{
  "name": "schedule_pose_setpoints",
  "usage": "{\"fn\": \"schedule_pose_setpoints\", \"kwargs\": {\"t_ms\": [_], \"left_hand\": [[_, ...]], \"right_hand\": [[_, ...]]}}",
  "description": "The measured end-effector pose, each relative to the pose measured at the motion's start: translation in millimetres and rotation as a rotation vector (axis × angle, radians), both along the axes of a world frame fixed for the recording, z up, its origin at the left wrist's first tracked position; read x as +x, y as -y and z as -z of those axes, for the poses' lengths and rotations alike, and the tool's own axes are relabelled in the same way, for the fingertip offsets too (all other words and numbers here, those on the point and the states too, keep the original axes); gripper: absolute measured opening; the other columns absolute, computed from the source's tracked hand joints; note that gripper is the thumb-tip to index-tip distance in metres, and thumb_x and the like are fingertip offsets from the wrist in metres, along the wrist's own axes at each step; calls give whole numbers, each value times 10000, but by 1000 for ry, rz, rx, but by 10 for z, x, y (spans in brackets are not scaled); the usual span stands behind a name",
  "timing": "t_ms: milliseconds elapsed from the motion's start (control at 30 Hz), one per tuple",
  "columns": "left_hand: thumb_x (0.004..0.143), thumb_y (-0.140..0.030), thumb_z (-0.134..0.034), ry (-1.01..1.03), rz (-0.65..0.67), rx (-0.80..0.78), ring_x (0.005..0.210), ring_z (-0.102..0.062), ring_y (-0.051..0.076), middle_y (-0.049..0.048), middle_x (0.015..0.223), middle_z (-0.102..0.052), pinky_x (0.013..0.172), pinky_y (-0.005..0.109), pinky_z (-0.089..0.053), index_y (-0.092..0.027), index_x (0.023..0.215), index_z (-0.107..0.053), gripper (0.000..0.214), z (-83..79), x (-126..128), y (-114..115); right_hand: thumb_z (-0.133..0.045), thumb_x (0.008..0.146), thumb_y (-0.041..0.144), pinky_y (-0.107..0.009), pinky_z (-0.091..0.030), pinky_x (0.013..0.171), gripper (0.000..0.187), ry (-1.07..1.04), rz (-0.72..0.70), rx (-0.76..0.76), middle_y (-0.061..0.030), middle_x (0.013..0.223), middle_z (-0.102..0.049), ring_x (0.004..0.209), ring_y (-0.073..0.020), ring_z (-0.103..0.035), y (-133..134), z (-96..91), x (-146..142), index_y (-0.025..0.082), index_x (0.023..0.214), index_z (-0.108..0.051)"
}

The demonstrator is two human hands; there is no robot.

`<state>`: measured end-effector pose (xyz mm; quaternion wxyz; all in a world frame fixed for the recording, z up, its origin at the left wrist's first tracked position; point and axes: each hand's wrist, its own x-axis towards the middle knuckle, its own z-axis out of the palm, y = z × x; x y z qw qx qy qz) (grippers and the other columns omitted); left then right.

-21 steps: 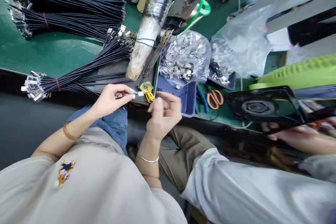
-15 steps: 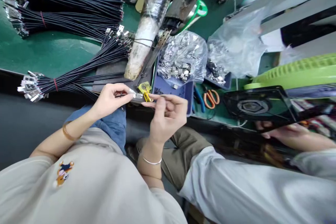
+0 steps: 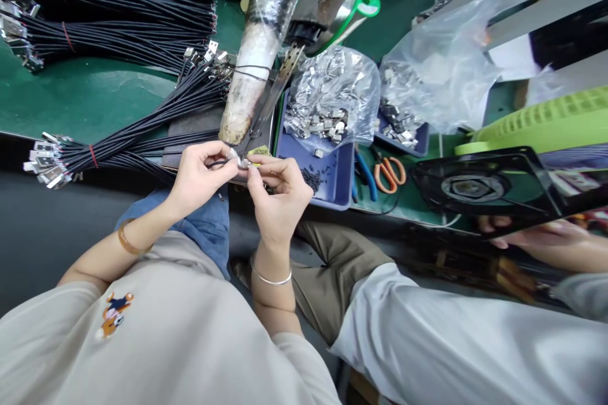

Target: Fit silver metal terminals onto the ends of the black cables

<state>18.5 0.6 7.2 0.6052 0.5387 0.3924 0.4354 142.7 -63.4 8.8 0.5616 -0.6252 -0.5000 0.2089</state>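
My left hand (image 3: 199, 178) pinches the end of a thin black cable with a small metal connector (image 3: 243, 163) at its tip. My right hand (image 3: 278, 193) meets it fingertip to fingertip and is closed on the same small metal piece. Both hands hover at the front edge of the green bench (image 3: 95, 98), just below a yellow tool (image 3: 260, 152) that my fingers partly hide. A bundle of black cables with metal ends (image 3: 118, 139) lies to the left of my left hand.
A blue tray (image 3: 327, 177) with a clear bag of metal shells (image 3: 332, 101) sits right of my hands. Orange-handled scissors (image 3: 387, 174) lie beyond it. More cable bundles (image 3: 118, 12) fill the back left. Another person's sleeve (image 3: 451, 342) and hand (image 3: 536, 237) are at right.
My right hand moved left and closed in on my left hand's fingertips, so both now pinch the connector. The yellow tool is now mostly covered by my fingers.
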Motion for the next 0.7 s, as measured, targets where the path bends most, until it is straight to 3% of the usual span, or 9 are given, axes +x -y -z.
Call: {"fn": "schedule_pose_setpoints", "kwargs": {"t_ms": [267,700], "left_hand": [[725,-251,-663,-3,-97,85,564,-540,76,-7,652,-609,512,170,-412,-138,650,-638,137,-4,39,41],[701,-266,-647,-31,-16,16,531,-471,70,-9,603,-587,499,181,-356,-133,627,-631,153,-15,21,86]], "right_hand": [[-697,831,212,-225,-654,656,107,-66,-1,-22,-6,892,-781,698,-121,-755,-48,-52,0,210,761,-617],[-670,871,213,-239,-654,664,111,22,-61,-32,-1,902,-790,708,-132,-768,73,-45,67,215,791,-594]]}}
